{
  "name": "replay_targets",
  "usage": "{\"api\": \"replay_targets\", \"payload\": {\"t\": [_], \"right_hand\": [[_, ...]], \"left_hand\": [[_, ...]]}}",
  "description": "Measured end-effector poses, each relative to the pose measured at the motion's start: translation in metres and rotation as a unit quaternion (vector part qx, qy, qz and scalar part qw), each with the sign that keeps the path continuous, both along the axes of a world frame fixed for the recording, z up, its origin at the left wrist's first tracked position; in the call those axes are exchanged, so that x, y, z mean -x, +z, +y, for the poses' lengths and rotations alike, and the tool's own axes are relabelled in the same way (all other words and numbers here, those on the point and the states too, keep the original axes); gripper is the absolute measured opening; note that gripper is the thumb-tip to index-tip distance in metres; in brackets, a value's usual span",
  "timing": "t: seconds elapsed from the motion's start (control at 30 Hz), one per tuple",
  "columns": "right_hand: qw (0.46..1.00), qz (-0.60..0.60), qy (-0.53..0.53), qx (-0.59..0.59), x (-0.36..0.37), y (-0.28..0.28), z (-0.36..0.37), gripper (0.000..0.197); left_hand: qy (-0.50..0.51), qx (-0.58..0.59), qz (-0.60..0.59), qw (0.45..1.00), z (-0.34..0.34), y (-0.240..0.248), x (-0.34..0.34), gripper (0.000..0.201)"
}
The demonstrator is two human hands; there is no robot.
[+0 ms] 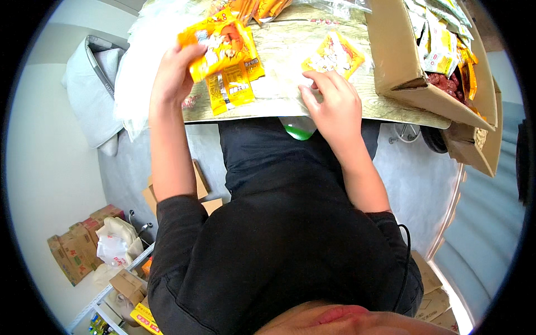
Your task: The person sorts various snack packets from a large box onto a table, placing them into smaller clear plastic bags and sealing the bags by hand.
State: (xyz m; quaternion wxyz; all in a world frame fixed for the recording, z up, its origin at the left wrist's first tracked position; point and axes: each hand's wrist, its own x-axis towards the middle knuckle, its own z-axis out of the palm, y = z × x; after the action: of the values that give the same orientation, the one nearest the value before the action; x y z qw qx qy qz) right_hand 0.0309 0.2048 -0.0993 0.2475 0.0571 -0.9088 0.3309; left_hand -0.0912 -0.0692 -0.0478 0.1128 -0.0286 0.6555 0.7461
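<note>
My left hand (174,72) grips a bunch of overlapping orange-yellow snack packets (223,50) above the left part of the table, thumb on top. Below them a smaller yellow packet (231,92) hangs or lies near the table's edge; I cannot tell which. At the right, another orange-yellow packet (335,53) lies turned at an angle on the wood-patterned tabletop (282,67). My right hand (338,103) is at its near edge, with the fingers stretched and the thumb apart. The fingertips reach the packet's lower border; whether they touch it is unclear.
More orange packets (257,8) lie at the table's far side. Clear plastic bags (142,72) drape over its left edge. An open cardboard box (399,56) with assorted packets stands at the right, beside a second carton (474,148). A grey cloth-covered thing (92,95) is at the left.
</note>
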Motion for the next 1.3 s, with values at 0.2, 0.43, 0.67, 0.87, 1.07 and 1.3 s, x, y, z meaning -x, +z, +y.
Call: {"api": "replay_targets", "payload": {"t": [0.2, 0.43, 0.67, 0.87, 1.07, 1.3], "right_hand": [[1.0, -0.018, -0.006, 0.015, 0.0, 0.004, -0.003, 0.009], [0.998, 0.039, -0.001, -0.04, -0.002, 0.012, -0.011, 0.011], [0.998, 0.05, -0.005, -0.047, 0.001, 0.006, 0.002, 0.011], [1.0, 0.004, 0.014, 0.013, 0.0, 0.01, -0.006, 0.009], [0.999, -0.007, -0.007, 0.044, 0.0, 0.012, -0.004, 0.008], [0.997, -0.011, -0.005, 0.081, 0.0, 0.01, -0.005, 0.009]], "left_hand": [[-0.172, -0.143, -0.173, 0.959, 0.007, -0.019, -0.077, 0.053], [-0.045, -0.234, -0.144, 0.96, 0.083, -0.042, -0.095, 0.052], [-0.116, -0.014, -0.087, 0.989, 0.051, -0.028, -0.086, 0.051], [-0.143, -0.054, -0.155, 0.976, 0.037, -0.022, -0.082, 0.051], [-0.099, -0.045, -0.132, 0.985, 0.043, -0.033, -0.079, 0.053], [-0.082, -0.048, -0.127, 0.987, 0.042, -0.024, -0.095, 0.055]]}}
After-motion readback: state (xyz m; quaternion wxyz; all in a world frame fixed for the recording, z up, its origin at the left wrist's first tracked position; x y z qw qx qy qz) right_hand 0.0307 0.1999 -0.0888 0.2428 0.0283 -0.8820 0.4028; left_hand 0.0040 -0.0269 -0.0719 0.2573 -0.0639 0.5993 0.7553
